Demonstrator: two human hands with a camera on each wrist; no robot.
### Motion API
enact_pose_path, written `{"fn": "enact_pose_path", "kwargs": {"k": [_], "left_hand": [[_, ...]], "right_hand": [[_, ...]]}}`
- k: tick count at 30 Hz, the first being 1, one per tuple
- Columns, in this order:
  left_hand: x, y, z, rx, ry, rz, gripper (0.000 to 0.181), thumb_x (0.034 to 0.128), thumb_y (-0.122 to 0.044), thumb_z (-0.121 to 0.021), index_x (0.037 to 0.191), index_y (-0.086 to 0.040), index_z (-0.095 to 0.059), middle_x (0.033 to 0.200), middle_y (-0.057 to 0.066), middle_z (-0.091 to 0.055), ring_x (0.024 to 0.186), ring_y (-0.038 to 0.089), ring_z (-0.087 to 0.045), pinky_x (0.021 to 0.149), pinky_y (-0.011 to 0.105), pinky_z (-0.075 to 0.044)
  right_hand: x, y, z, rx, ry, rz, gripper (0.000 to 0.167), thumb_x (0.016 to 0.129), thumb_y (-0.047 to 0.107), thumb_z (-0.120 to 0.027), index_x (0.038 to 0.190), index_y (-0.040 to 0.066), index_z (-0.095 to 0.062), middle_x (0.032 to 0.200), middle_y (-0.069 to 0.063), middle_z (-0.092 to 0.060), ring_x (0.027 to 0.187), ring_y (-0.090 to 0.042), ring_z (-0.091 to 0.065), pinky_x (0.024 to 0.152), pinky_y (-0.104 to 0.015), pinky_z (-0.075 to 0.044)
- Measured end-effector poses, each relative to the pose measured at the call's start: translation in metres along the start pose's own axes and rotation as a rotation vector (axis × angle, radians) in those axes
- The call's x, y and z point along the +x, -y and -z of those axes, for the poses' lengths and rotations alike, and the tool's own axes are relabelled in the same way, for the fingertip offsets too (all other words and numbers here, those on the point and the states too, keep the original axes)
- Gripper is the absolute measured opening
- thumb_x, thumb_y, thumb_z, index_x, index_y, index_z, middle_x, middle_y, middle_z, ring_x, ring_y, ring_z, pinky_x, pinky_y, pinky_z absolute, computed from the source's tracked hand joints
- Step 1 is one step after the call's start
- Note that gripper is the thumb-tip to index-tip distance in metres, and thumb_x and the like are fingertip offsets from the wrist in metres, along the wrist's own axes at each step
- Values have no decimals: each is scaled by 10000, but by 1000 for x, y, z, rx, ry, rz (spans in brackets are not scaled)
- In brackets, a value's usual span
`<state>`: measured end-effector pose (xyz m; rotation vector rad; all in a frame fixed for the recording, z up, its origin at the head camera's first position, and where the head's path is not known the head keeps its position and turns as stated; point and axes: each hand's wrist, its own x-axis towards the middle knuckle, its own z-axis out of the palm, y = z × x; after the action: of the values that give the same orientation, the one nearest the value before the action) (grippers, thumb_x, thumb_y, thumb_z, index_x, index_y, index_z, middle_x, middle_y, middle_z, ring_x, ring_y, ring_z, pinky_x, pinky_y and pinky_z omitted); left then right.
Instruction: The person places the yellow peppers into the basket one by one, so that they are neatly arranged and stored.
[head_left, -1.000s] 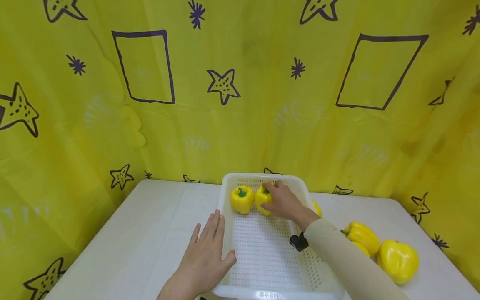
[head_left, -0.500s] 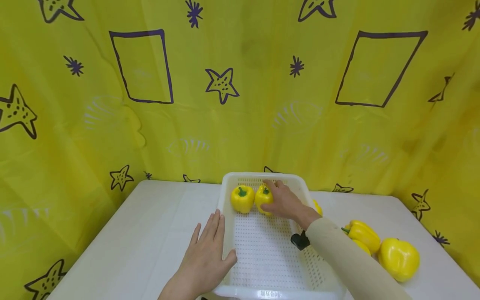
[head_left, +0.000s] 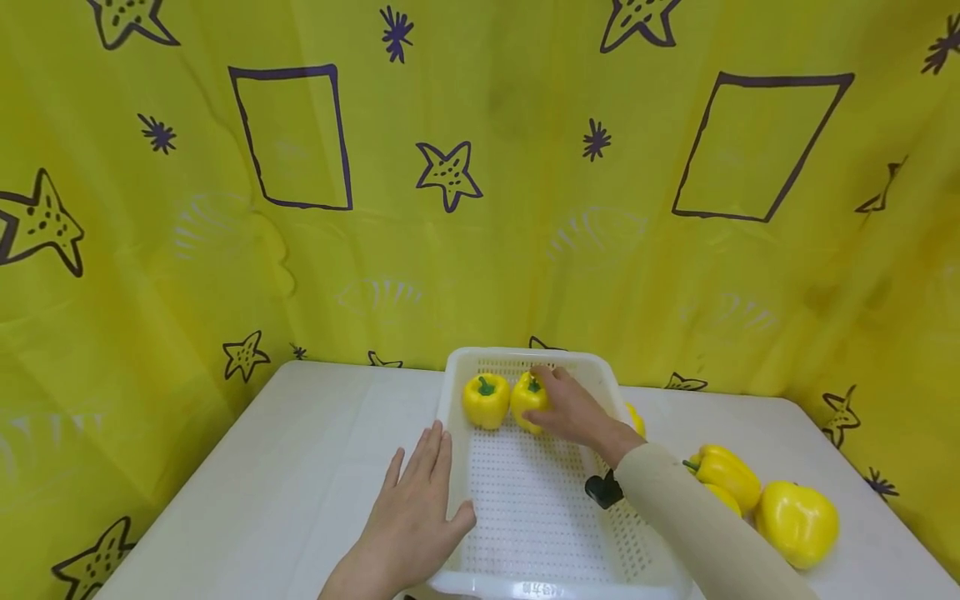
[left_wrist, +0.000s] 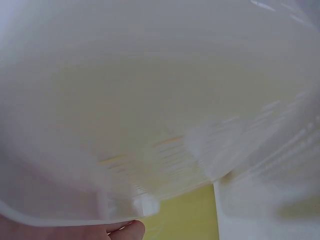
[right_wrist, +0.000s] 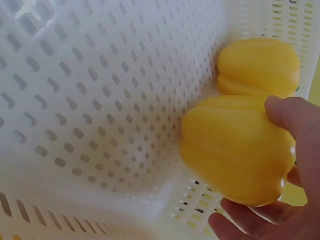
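Two yellow bell peppers with green stems stand side by side at the far end of a white perforated plastic basket (head_left: 540, 517). The right-hand one of the pair, a yellow bell pepper (right_wrist: 235, 150), is held by my right hand (head_left: 573, 408), thumb on one side and fingers on the other. Its neighbour, the left bell pepper (head_left: 486, 402), stands close to the basket's left wall. My left hand (head_left: 412, 521) lies with straight fingers along the basket's left rim. In the left wrist view the basket's blurred side fills most of the picture, with fingertips (left_wrist: 132, 231) at its rim.
On the white table (head_left: 300, 467), right of the basket, lie more yellow peppers: a large one (head_left: 797, 523), another on its side (head_left: 723, 475), and others partly hidden by the right sleeve (head_left: 697, 517). A yellow patterned curtain (head_left: 510, 275) hangs behind.
Hardly anything differs. My right hand stays at the same pepper with only slight finger movement, and the left hand keeps its place; the head view shifts a little.
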<state>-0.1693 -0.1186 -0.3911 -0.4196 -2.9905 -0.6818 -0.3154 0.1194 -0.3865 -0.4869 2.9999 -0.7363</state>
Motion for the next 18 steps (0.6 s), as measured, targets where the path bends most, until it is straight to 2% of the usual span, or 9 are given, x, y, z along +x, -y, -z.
{"fn": "enact_pose_path", "kwargs": {"k": [9, 18], "left_hand": [[0, -1, -1, 8, -13, -15, 813, 938, -452, -491, 1553, 17, -242, 1664, 142, -140, 1541, 307, -161, 1213, 609, -127], [1, 0, 0, 4, 0, -4, 817, 940, -453, -492, 1556, 16, -231, 1666, 140, -131, 1543, 309, -149, 1214, 610, -116]], "right_hand": [[-3, -3, 4, -31, 19, -25, 816, 880, 355, -720, 1542, 117, -307, 1445, -248, -422, 1139, -302, -547, 1026, -495, -482], [-2, -3, 4, -1, 32, -30, 766, 881, 312, -724, 1520, 147, -334, 1403, -214, -457, 1056, -267, -553, 979, -458, -504]]}}
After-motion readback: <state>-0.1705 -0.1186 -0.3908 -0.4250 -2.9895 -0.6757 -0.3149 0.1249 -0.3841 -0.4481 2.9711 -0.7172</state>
